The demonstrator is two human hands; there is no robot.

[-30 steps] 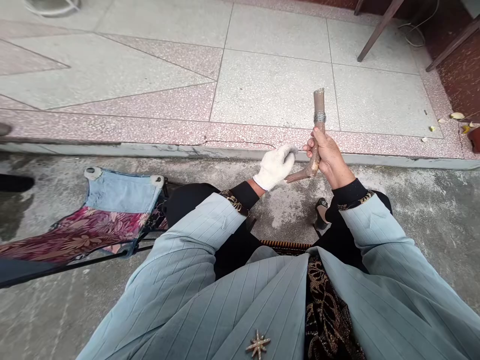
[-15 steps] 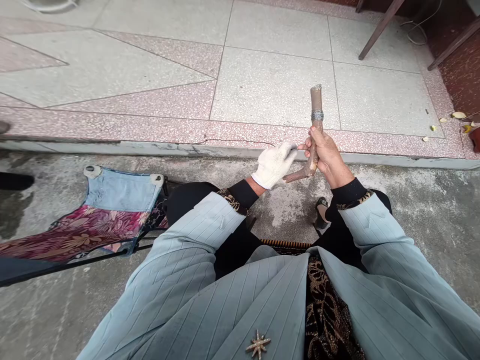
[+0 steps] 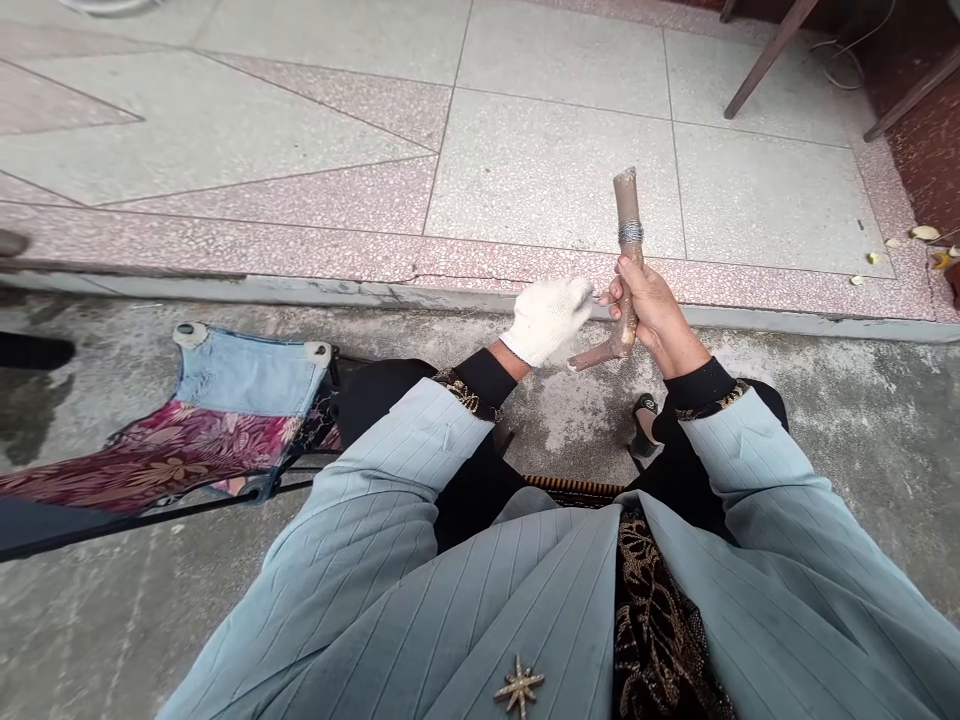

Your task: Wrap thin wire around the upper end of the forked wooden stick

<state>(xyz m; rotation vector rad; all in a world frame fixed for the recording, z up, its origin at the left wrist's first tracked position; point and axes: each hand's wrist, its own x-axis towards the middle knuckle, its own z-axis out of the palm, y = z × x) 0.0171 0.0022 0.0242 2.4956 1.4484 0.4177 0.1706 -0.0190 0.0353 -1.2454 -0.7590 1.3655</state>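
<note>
My right hand [image 3: 654, 308], bare, is wrapped round a bent wooden stick [image 3: 626, 270]. The stick's long part points up and away, and its short leg bends toward the lower left. Several turns of grey wire [image 3: 631, 232] circle it above my thumb. My left hand [image 3: 547, 318], in a white knit glove, is closed just left of the stick, fingertips close to my right fingers. Something thin seems to run between the two hands, too small to name; what the gloved fingers pinch is hidden.
A raised terrazzo step [image 3: 555, 170] lies ahead, its edge just beyond my hands. At left stands a folding chair [image 3: 240, 375] with denim and floral fabric. Wooden furniture legs [image 3: 769, 62] and yellowish peelings [image 3: 924, 233] are at the right.
The stick's upper end has tilted a little to the left in my right hand. The gloved hand stays closed beside it, its knuckles turned slightly; the view has shifted slightly.
</note>
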